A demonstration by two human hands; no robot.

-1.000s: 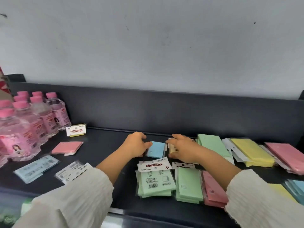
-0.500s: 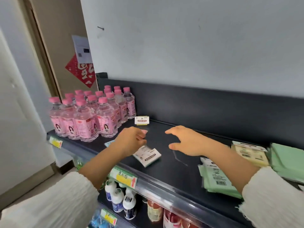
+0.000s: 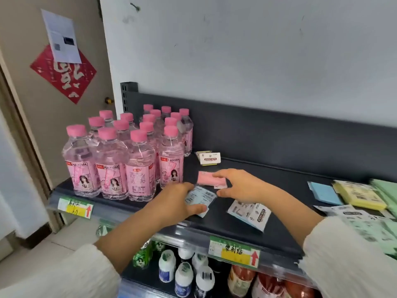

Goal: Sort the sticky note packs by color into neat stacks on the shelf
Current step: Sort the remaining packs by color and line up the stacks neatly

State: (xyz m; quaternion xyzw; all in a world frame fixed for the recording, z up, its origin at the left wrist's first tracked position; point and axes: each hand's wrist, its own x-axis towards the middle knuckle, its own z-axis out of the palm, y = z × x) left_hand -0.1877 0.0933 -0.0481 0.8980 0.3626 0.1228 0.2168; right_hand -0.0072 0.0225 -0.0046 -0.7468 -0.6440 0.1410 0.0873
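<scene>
Handling: the pale blue pack (image 3: 200, 197) looks light, thin and floppy inside a slick plastic sleeve. It could bend or slip, so a flat pinch across its width, thumb beneath and fingers on top, should serve better than a corner hold.
Left hand (image 3: 177, 203): curled round the pale blue pack, with the thumb under its near edge. The pack sits tilted in the grip, low over the shelf (image 3: 268, 171).
Right hand (image 3: 238, 186): fingers spread and holding nothing. Its fingertips reach over the pink pack (image 3: 209, 179); whether they touch it I cannot tell.
Pink pack: lies flat just beyond the left hand's knuckles.
Second blue pack (image 3: 249, 214): lies flat just below the right wrist, printed side up.
Sorted piles: blue stack (image 3: 324, 192), yellow stack (image 3: 361, 196) and green stack (image 3: 384, 188) lie well out past the right forearm.
Soda bottles (image 3: 129, 158): stand just outside the left hand.
Change: half a second ago the left hand was bunched over the packs and the right hung open in mid-air. Now the left has the blue pack taken up, and the right has dropped toward the pink one.
</scene>
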